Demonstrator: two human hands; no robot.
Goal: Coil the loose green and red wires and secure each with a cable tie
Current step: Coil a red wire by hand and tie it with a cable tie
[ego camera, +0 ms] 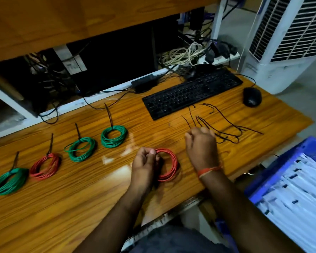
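The table (62, 207) carries four finished coils in a row across the left half of the frame: three green coils (114, 136) and one red coil (45, 166), each tied. At lower centre, the left hand (144, 165) pinches a fifth, untied red coil (167, 164) with curled fingers. The right hand (201, 145) closes over loose cable ties (226, 125) at centre right; whether it grips one cannot be told. Securing this coil remains.

No text, brand or number is legible: the keyboard (192, 92) keys and the white sticker (73, 65) under the shelf are blurred.
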